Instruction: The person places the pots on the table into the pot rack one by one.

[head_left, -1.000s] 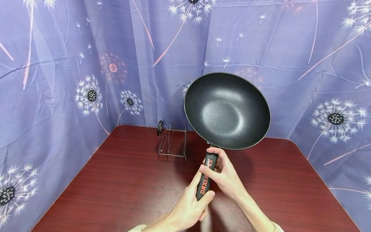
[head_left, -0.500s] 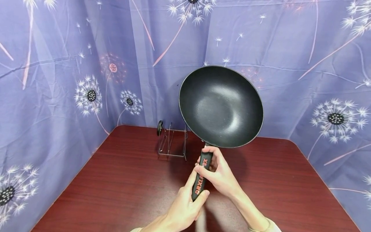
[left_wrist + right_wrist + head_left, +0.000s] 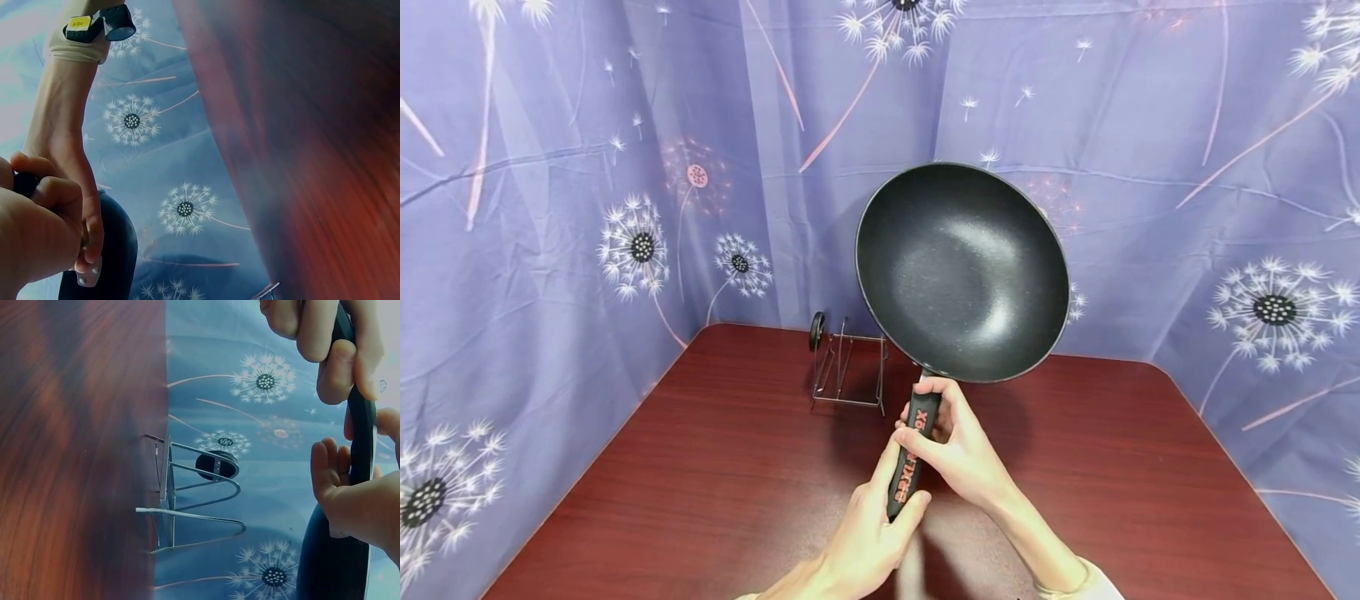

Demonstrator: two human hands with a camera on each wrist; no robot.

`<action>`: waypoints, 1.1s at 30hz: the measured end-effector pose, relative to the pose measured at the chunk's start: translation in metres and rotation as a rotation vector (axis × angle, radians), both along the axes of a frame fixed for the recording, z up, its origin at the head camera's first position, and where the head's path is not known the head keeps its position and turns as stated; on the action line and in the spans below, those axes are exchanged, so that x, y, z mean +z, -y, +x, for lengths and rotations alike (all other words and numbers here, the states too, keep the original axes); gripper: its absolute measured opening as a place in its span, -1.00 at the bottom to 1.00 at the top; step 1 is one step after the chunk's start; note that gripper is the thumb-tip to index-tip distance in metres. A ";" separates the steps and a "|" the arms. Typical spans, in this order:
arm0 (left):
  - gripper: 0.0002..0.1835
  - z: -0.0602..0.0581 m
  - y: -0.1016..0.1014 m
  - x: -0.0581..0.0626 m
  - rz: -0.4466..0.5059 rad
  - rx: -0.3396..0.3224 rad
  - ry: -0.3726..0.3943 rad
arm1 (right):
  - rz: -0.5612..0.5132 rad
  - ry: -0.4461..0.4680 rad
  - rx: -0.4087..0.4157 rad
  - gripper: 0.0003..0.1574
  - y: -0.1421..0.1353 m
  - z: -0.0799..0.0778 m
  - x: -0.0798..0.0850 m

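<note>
The wok (image 3: 962, 271) rises beyond left hand (image 3: 863, 533) and right hand (image 3: 966, 458), their fingers (image 3: 946, 388) curled round its handle (image 3: 904, 487).

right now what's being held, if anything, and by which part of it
The black pan, by its handle: the left hand grips the free end, the right hand closer to the pan.

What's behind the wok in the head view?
Behind the wok are the dandelion-print curtain and the far edge of the table; whatever lies directly behind its bowl is hidden.
</note>
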State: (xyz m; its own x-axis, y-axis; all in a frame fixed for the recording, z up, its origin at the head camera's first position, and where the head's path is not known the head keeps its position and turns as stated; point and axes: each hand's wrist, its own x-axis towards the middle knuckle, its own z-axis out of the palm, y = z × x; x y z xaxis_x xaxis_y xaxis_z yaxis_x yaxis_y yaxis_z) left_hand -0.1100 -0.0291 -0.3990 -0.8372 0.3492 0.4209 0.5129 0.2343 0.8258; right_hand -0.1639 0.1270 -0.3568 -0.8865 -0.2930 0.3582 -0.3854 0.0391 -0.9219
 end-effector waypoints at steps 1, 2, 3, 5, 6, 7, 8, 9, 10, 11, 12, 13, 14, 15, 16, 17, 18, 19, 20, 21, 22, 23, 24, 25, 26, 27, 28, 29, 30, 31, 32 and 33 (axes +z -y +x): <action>-0.18 0.000 0.000 -0.001 -0.010 0.023 -0.034 | -0.003 0.000 0.004 -0.33 0.001 -0.001 0.000; -0.18 -0.001 0.000 -0.002 -0.012 0.039 -0.056 | -0.006 0.000 0.010 -0.34 0.001 -0.001 0.000; -0.17 -0.001 0.000 -0.002 -0.017 0.053 -0.075 | -0.009 0.000 0.016 -0.34 0.002 -0.002 0.000; -0.16 -0.001 0.001 -0.003 -0.020 0.065 -0.092 | -0.008 -0.004 0.028 -0.34 0.003 -0.003 0.000; -0.16 -0.001 0.001 -0.004 -0.024 0.072 -0.099 | -0.009 -0.005 0.035 -0.34 0.004 -0.004 0.000; -0.17 -0.001 0.002 -0.004 -0.030 0.080 -0.116 | -0.009 -0.005 0.041 -0.34 0.005 -0.005 0.000; -0.17 -0.001 0.002 -0.004 -0.034 0.087 -0.125 | -0.012 -0.005 0.049 -0.33 0.006 -0.005 0.000; -0.17 -0.001 0.003 -0.004 -0.037 0.096 -0.137 | -0.014 -0.006 0.055 -0.33 0.007 -0.006 0.000; -0.17 -0.002 0.003 -0.004 -0.039 0.106 -0.148 | -0.017 -0.009 0.062 -0.33 0.008 -0.007 0.000; -0.17 -0.002 0.004 -0.003 -0.044 0.117 -0.157 | -0.023 -0.011 0.070 -0.33 0.009 -0.008 0.000; -0.18 -0.003 0.005 -0.003 -0.049 0.128 -0.164 | -0.026 -0.013 0.077 -0.33 0.010 -0.010 0.000; -0.17 -0.003 0.005 -0.003 -0.051 0.136 -0.166 | -0.030 -0.014 0.082 -0.34 0.011 -0.011 0.000; -0.17 -0.004 0.006 -0.002 -0.053 0.143 -0.158 | -0.034 -0.018 0.089 -0.34 0.011 -0.012 0.000; -0.17 -0.004 0.007 -0.002 -0.060 0.153 -0.163 | -0.037 -0.019 0.093 -0.35 0.012 -0.013 -0.001; -0.17 -0.004 0.007 -0.002 -0.062 0.156 -0.159 | -0.039 -0.022 0.101 -0.35 0.013 -0.014 -0.001; -0.17 -0.004 0.008 -0.002 -0.064 0.158 -0.162 | -0.041 -0.022 0.107 -0.36 0.014 -0.015 -0.001; -0.17 -0.004 0.009 -0.002 -0.066 0.162 -0.168 | -0.042 -0.023 0.113 -0.36 0.014 -0.016 -0.001; -0.16 -0.005 0.009 -0.002 -0.066 0.165 -0.172 | -0.045 -0.024 0.120 -0.36 0.015 -0.017 -0.002; -0.16 -0.005 0.009 -0.002 -0.066 0.169 -0.182 | -0.047 -0.026 0.126 -0.36 0.015 -0.018 -0.002; -0.17 -0.006 0.010 -0.002 -0.066 0.173 -0.192 | -0.050 -0.026 0.133 -0.36 0.016 -0.019 -0.002; -0.16 -0.006 0.010 -0.002 -0.063 0.175 -0.195 | -0.053 -0.027 0.140 -0.36 0.017 -0.019 -0.002; -0.16 -0.007 0.011 -0.003 -0.064 0.181 -0.200 | -0.059 -0.027 0.146 -0.35 0.018 -0.020 -0.002; -0.16 -0.007 0.011 -0.003 -0.069 0.190 -0.202 | -0.064 -0.028 0.153 -0.35 0.019 -0.020 -0.002; -0.15 -0.007 0.011 -0.003 -0.076 0.200 -0.206 | -0.069 -0.027 0.158 -0.35 0.020 -0.020 -0.002; -0.14 -0.007 0.012 -0.003 -0.087 0.214 -0.209 | -0.072 -0.028 0.164 -0.35 0.021 -0.021 -0.002; -0.14 -0.007 0.012 -0.004 -0.100 0.231 -0.219 | -0.074 -0.031 0.169 -0.35 0.022 -0.021 -0.002; -0.14 -0.007 0.013 -0.004 -0.118 0.252 -0.235 | -0.075 -0.033 0.175 -0.35 0.023 -0.022 -0.002; -0.15 -0.007 0.014 -0.005 -0.135 0.275 -0.251 | -0.071 -0.036 0.176 -0.35 0.024 -0.022 -0.001; -0.15 -0.007 0.014 -0.005 -0.151 0.298 -0.266 | -0.065 -0.041 0.176 -0.34 0.026 -0.022 0.000; -0.15 -0.007 0.015 -0.005 -0.164 0.317 -0.281 | -0.057 -0.047 0.172 -0.35 0.027 -0.022 0.001; -0.15 -0.008 0.016 -0.005 -0.174 0.334 -0.292 | -0.045 -0.056 0.165 -0.35 0.029 -0.022 0.002; -0.15 -0.009 0.017 -0.006 -0.180 0.350 -0.307 | -0.033 -0.062 0.157 -0.35 0.030 -0.021 0.004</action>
State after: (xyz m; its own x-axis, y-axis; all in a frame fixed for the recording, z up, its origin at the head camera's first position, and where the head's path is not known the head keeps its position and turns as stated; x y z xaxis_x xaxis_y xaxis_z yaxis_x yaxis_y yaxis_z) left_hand -0.1186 -0.0457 -0.4047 -0.7642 0.1597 0.6249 0.5911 0.5609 0.5796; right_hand -0.1851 0.0965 -0.3527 -0.8066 -0.4135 0.4224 -0.4406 -0.0559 -0.8960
